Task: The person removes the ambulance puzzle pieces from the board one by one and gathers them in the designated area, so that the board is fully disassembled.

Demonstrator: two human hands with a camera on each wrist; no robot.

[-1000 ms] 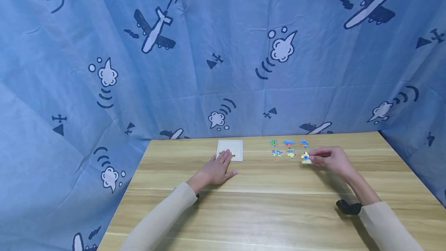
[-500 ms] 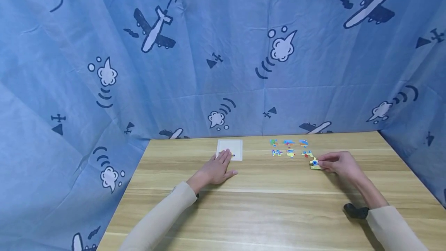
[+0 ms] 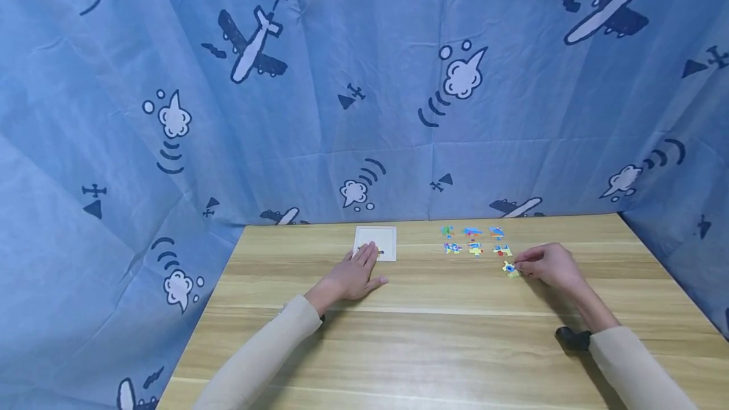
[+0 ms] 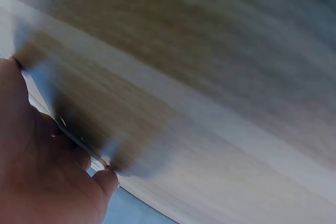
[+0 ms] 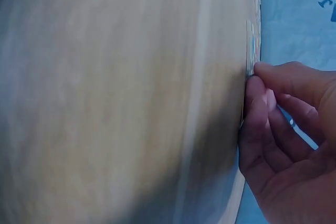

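Note:
My left hand (image 3: 354, 276) rests with straight fingers on the near left part of a square white puzzle tray (image 3: 376, 233). A small yellow and dark jigsaw piece (image 3: 381, 252) shows in the tray beside the fingertips, partly covered by them. At the right, my right hand (image 3: 549, 267) pinches the edge of a yellow jigsaw piece with a blue round spot (image 3: 509, 267) between thumb and forefinger. The right wrist view shows this thin piece (image 5: 250, 45) almost edge-on at the fingertips. It stands just in front of the rows of loose pieces.
Several colourful jigsaw pieces lie in two rows, among them a green one (image 3: 447, 231), a blue one (image 3: 497, 233) and a yellow and red one (image 3: 502, 250). The wooden table (image 3: 398, 347) ends at a blue curtain (image 3: 319, 112) behind and at the sides.
The right hand has moved the yellow piece right and toward me, away from the near row, uncovering the yellow and red piece. The held piece now sits slightly turned. The left hand stays put.

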